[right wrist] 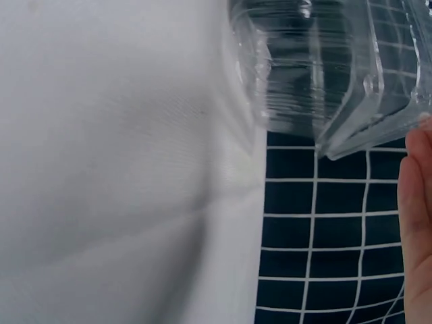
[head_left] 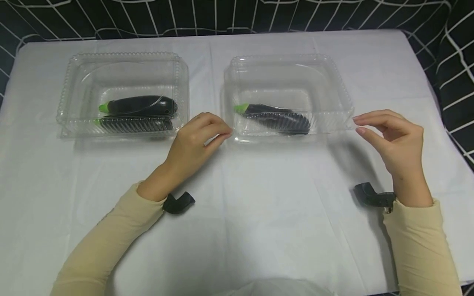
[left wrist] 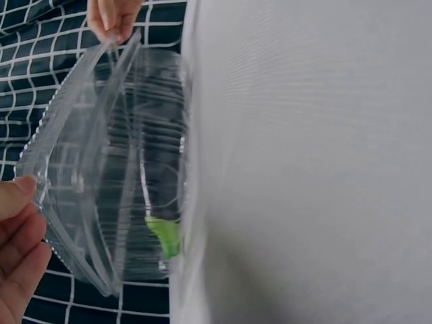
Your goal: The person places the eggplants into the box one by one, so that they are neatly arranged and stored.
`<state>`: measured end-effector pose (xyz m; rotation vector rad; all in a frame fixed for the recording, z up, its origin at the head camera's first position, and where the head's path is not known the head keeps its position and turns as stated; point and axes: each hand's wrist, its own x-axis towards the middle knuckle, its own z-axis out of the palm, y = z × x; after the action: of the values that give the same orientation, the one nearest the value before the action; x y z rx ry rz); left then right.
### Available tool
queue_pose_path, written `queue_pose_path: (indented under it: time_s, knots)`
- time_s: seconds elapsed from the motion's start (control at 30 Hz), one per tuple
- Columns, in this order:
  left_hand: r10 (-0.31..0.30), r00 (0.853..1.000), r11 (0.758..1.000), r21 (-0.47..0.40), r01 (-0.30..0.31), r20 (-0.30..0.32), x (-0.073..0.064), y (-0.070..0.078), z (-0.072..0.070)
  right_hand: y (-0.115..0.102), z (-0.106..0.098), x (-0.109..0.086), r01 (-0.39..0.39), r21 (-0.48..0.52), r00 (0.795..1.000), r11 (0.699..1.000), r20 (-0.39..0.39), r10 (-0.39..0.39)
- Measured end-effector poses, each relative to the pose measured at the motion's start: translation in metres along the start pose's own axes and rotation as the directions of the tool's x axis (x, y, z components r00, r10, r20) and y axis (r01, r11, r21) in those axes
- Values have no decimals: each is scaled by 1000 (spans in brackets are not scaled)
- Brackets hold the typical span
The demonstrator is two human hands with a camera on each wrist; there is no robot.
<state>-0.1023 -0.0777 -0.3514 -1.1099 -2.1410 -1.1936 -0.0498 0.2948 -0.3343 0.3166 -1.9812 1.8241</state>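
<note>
A clear plastic clamshell box (head_left: 285, 139) stands at the back right with a dark eggplant (head_left: 274, 117) with a green cap lying inside. Its see-through lid (left wrist: 64, 128) is tilted partly up over the base, as the left wrist view shows. My left hand (head_left: 196, 142) pinches the lid's front left corner between thumb and fingers. At the front right corner, my right hand (head_left: 398, 142) pinches the same lid with thumb and fingertips. A similar clear box (head_left: 122, 59) sits at the back left, holding two eggplants (head_left: 137, 106), the front one seen through ribbed plastic.
White cloth (head_left: 259, 213) covers the table. Black fabric with white grid lines (head_left: 222, 16) hangs beyond the back edge and along the right side. A dark curved mount (head_left: 179, 203) is fixed at the left wrist, another (head_left: 374, 196) at the right.
</note>
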Motion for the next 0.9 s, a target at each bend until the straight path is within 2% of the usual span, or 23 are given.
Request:
queue_pose_path:
  time_s: [0.37,0.63,0.77,0.83,0.9]
  knots:
    - [-38,998,999,-7,38,47,-9,0,9,8,1,-9,-76,-5,995,997,-65,75]
    - [-49,998,998,-48,51,37,-11,0,8,14,6,-10,-89,27,990,996,-107,91]
    - [-126,992,984,-126,124,-4,-12,1,11,16,6,-10,-98,51,988,994,-110,104]
    - [-193,981,967,-173,186,-22,-14,2,13,17,5,-10,-114,60,987,992,-109,120]
    - [-275,961,938,-225,263,-25,-15,3,16,17,4,-10,-131,68,985,989,-108,138]
